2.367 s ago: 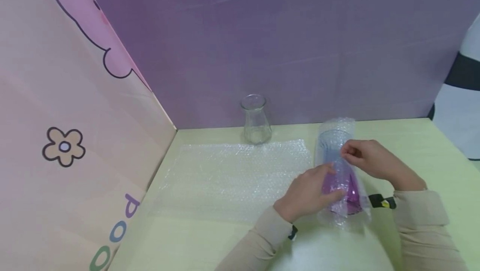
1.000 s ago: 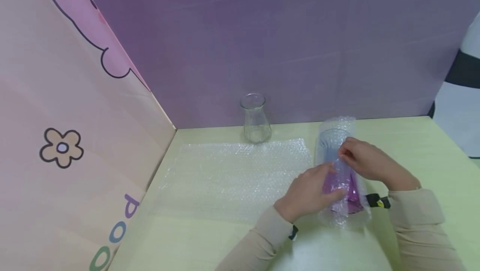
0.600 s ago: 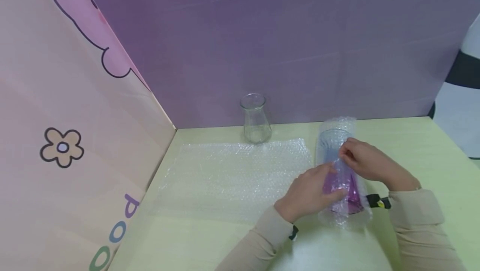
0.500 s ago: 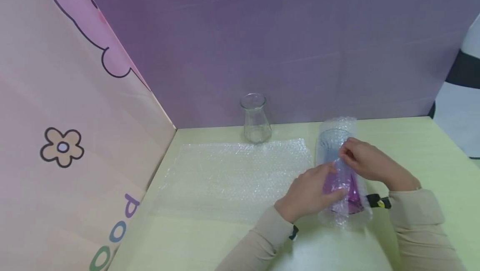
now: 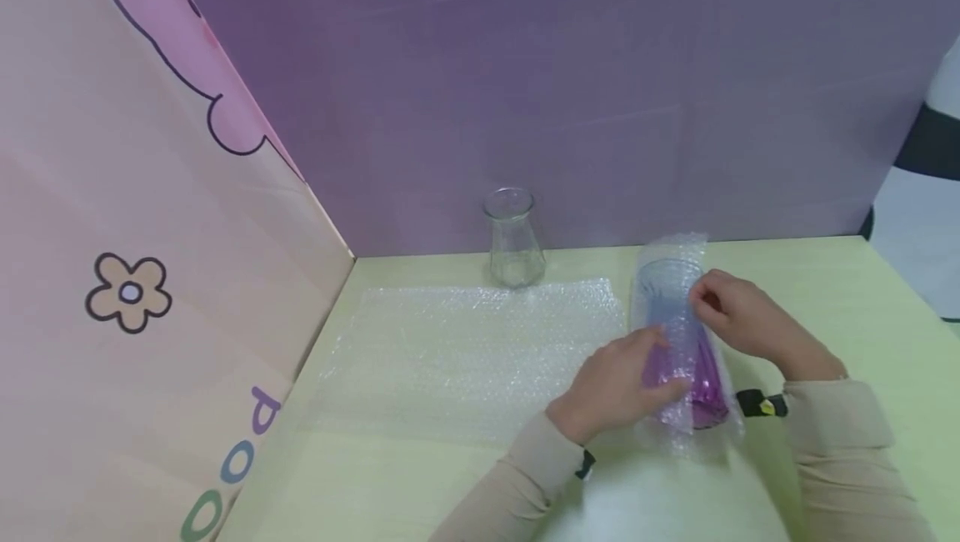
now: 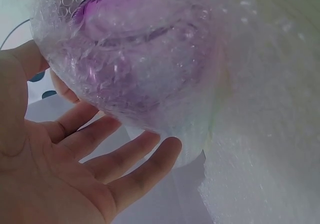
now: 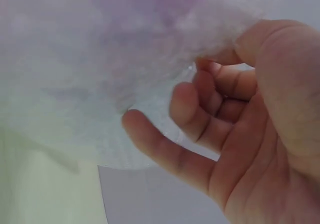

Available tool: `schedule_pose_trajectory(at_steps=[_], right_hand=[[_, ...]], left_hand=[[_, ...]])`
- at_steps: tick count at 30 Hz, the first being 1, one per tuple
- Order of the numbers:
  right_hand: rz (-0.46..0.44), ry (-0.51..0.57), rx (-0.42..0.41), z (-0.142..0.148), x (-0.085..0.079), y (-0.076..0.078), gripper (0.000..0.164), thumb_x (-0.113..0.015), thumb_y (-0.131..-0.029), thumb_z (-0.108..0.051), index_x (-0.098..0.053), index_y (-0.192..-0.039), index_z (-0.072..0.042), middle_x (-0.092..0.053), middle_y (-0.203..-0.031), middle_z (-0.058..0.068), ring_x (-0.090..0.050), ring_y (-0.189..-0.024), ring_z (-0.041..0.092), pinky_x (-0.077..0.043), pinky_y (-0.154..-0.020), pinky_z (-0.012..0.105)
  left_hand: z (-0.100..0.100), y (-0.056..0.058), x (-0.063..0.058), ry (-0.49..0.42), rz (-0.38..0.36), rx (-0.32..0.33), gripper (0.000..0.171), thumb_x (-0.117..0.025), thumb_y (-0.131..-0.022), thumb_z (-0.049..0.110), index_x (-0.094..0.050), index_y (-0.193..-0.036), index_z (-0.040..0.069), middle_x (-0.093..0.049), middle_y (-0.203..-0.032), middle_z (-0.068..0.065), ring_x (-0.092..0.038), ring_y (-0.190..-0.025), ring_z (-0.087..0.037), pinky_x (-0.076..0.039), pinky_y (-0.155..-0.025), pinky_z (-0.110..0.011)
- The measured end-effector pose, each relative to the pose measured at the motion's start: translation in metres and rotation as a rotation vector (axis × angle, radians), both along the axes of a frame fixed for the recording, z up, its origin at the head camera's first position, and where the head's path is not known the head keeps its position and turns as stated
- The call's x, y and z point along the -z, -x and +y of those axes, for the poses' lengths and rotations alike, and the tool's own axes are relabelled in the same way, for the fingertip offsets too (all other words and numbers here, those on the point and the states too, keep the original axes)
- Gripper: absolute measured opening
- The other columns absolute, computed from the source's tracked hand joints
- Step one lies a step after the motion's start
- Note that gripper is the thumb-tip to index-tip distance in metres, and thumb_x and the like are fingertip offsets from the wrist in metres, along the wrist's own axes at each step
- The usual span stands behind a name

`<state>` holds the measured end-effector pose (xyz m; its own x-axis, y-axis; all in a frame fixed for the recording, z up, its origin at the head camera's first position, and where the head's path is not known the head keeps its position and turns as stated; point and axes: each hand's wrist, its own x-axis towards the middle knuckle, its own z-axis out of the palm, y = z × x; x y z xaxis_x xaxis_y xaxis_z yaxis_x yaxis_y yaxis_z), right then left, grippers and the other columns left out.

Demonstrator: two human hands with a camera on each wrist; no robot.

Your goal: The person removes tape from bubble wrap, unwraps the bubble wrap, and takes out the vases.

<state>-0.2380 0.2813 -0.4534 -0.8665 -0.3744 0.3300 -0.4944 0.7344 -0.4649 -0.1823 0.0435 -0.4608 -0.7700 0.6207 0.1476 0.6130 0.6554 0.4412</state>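
A tall glass vase (image 5: 708, 375), blue at the top and purple at the base, lies on the table inside a roll of bubble wrap (image 5: 671, 246). My left hand (image 5: 611, 383) spans the wrapped vase from the left, thumb and fingers resting around it. In the left wrist view its spread fingers (image 6: 142, 179) lie along the underside of the wrap. At the upper right of the vase, my right hand (image 5: 738, 313) pinches the wrap's edge between thumb and index finger. In the right wrist view that pinch shows at the wrap, with the other fingers (image 7: 165, 151) loosely bent.
A flat sheet of bubble wrap (image 5: 465, 358) covers the table left of the hands. Behind it stands a clear glass vase (image 5: 516, 250), close to the purple back wall (image 5: 570, 108). A printed panel (image 5: 180, 342) borders the table (image 5: 360, 484) on the left.
My right hand has moved slightly right, away from the middle of the vase. More of the purple glass shows on its right side beside the wrap's edge. The left hand stays in place.
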Motion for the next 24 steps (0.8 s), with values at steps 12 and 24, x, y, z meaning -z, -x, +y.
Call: schedule_pose_trajectory(at_steps=[12,24], right_hand=[[-0.124,0.027,0.051,0.014,-0.017,-0.008,0.016,-0.054,-0.106,-0.012,-0.067,-0.105,-0.003,-0.066,-0.088,0.005,-0.052,-0.071,0.001,-0.047,-0.059,0.023],[-0.265,0.016,0.129,0.036,-0.02,-0.011,0.037,-0.037,-0.112,-0.03,-0.06,-0.121,-0.002,-0.064,-0.093,0.01,-0.06,-0.075,0.008,-0.049,-0.06,0.028]], left_hand=[[0.002,0.001,0.002,0.007,0.003,0.002,0.065,-0.054,-0.1,0.057,-0.047,-0.149,0.015,-0.059,-0.148,0.004,-0.064,-0.124,-0.009,-0.053,-0.101,-0.021],[0.001,0.0,0.001,0.011,0.001,0.0,0.066,-0.055,-0.1,0.057,-0.046,-0.15,0.015,-0.061,-0.146,0.003,-0.065,-0.121,-0.009,-0.054,-0.1,-0.021]])
